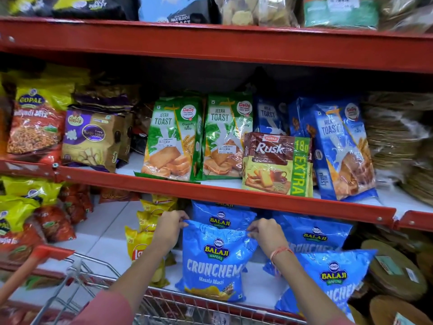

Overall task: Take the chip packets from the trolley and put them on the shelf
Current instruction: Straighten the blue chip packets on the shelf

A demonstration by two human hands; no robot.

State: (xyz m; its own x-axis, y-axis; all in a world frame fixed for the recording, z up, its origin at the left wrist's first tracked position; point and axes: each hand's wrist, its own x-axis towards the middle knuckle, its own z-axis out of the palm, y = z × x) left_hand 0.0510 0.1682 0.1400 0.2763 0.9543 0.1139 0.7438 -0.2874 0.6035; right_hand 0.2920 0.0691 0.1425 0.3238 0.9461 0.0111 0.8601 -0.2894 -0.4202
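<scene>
A blue Balaji Crunchem chip packet (214, 261) stands upright at the front of the white lower shelf (103, 245). My left hand (169, 227) pinches its top left corner and my right hand (266, 233) pinches its top right corner. Other blue Balaji packets sit behind it (221, 215) and to the right (314, 233), and one leans at the front right (328, 280). Yellow chip packets (143, 240) stand just left of my left hand. The wire trolley (93, 289) with its red handle (25, 266) is below my arms; its contents are hidden.
The red shelf edge (234, 195) runs just above my hands. On the shelf above stand green Jeera Toast packs (171, 137), a Rusk pack (276, 163) and a blue Milk Toast pack (339, 148). Round papad stacks (393, 273) fill the right; red and yellow snack bags (28, 221) the left.
</scene>
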